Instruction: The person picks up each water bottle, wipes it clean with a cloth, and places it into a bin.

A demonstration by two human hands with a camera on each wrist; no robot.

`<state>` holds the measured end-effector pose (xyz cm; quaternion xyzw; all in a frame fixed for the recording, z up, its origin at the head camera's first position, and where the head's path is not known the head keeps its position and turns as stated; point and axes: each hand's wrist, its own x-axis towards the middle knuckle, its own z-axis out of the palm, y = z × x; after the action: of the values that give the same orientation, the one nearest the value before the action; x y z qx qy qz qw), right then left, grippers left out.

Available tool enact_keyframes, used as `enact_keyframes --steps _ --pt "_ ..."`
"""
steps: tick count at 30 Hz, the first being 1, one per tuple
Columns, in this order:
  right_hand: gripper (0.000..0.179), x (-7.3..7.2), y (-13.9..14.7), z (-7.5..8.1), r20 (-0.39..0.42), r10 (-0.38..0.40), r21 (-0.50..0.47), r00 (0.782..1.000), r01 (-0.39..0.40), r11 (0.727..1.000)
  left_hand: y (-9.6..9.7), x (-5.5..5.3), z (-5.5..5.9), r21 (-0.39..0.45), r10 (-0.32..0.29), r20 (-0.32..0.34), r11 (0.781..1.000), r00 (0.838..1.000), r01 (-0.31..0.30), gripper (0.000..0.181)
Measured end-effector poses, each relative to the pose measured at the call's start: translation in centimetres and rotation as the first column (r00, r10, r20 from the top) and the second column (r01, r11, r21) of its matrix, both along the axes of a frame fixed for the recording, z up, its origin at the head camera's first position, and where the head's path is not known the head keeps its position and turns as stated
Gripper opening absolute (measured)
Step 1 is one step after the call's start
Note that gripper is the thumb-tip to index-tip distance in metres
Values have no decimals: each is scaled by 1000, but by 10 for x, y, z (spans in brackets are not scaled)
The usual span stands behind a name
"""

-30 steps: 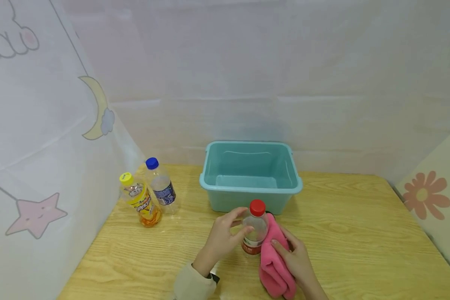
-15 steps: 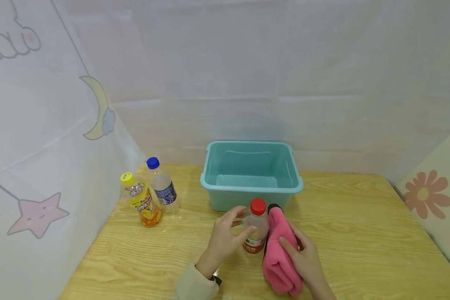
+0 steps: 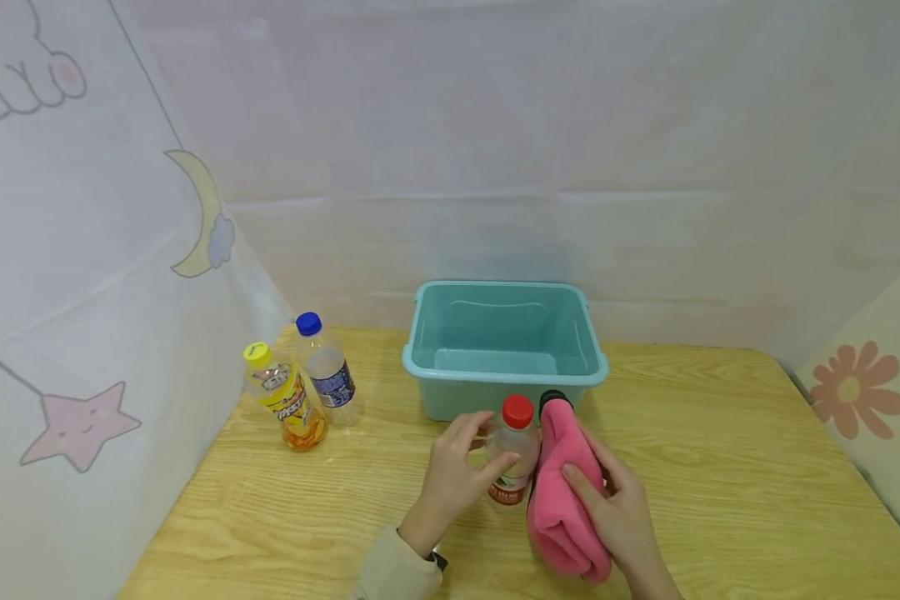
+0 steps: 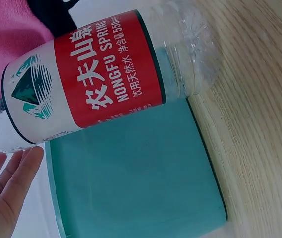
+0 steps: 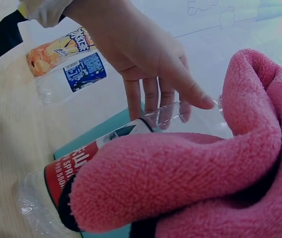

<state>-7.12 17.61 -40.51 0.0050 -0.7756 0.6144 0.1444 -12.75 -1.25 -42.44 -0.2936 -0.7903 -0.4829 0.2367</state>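
Pink cloth (image 3: 558, 510) gripped by right hand (image 3: 617, 505) moved rightward; left hand (image 3: 452, 473) holds bottle (image 3: 522, 452) (label (image 4: 106, 69) legible from left wrist, not head).

A clear bottle (image 4: 111, 74) is being seen slantwise, its base being pointed to the upper right, "NONGFU SPRING" being displayed on its red-and-white label. At lower left, the left hand (image 4: 9, 191) is being held with fingertips at the bottle's edge. A pink, black-edged cloth (image 4: 12, 39) and a teal bin (image 4: 136, 173) are being partly covered by the bottle. At right, a wood-grained table (image 4: 264, 99) is being shown.
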Motion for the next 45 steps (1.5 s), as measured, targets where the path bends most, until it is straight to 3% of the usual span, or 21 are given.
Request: enact_keyframes --steps 11,21,27,31,45 --pt "46 -5 -9 14 -118 37 88 992 -27 996 -1 3 1 -10 -8 36 1000 999 8 46" --pt "47 -10 -14 16 -159 29 186 987 1 983 -5 0 -3 21 -32 -4 999 999 32 27" --pt "48 -12 -14 17 -185 48 207 982 -9 978 -8 -4 -1 29 -109 82 994 991 107 26" --pt "48 -14 -13 16 -191 58 224 980 -14 975 -9 -4 1 26 -147 143 989 979 145 35" --pt "46 -19 -10 11 -170 84 322 982 -25 946 -11 -4 6 11 -187 196 982 963 189 37"
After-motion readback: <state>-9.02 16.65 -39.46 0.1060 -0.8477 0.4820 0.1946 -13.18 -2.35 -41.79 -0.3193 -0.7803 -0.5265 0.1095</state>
